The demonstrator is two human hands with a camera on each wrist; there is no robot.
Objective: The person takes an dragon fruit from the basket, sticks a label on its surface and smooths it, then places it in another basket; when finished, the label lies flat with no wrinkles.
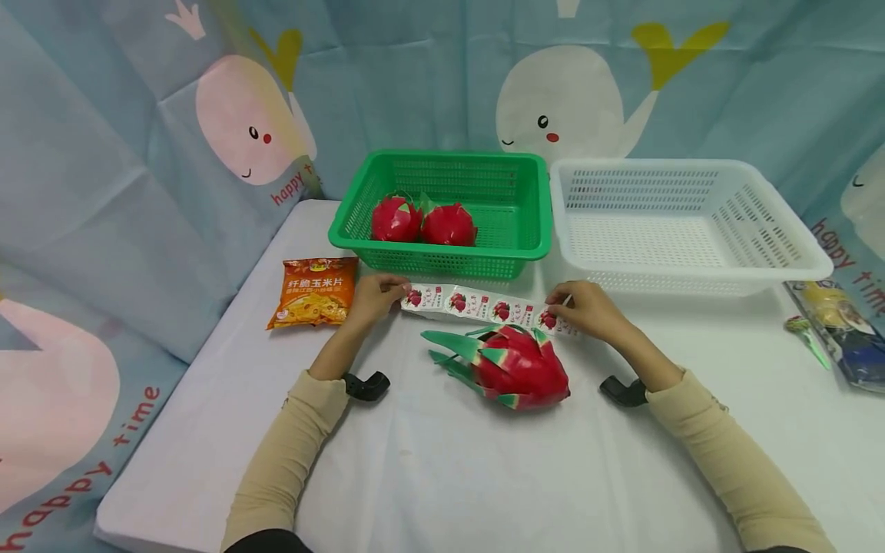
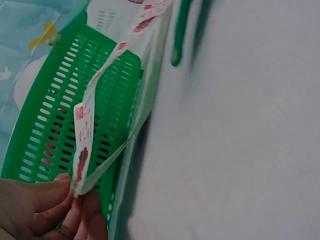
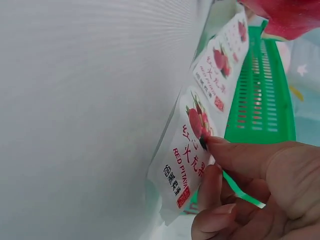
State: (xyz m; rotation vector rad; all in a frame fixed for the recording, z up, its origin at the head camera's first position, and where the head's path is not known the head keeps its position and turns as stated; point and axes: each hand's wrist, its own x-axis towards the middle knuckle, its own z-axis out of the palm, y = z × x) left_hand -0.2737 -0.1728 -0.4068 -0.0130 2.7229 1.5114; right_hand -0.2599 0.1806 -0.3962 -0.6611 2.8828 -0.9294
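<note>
A strip of white stickers point(image 1: 477, 304) printed with red dragon fruit and the words RED PITAYA stretches between both hands. The left hand point(image 1: 376, 298) pinches its left end between thumb and fingers, where the strip folds back on itself in the left wrist view. At the other end the right hand point(image 1: 591, 309) pinches a sticker point(image 3: 187, 155) between thumb and forefinger. Just in front of the strip, a red dragon fruit point(image 1: 522, 369) with green leaf tips lies on its side on the white table.
Behind the strip stands a green basket point(image 1: 442, 265) holding two dragon fruits point(image 1: 423, 223). A white basket point(image 1: 691, 280) is beside it on the right. An orange snack bag point(image 1: 314, 292) lies left of the left hand. At the far right are a dark packet point(image 1: 846, 334) and a small green-handled item point(image 1: 807, 338).
</note>
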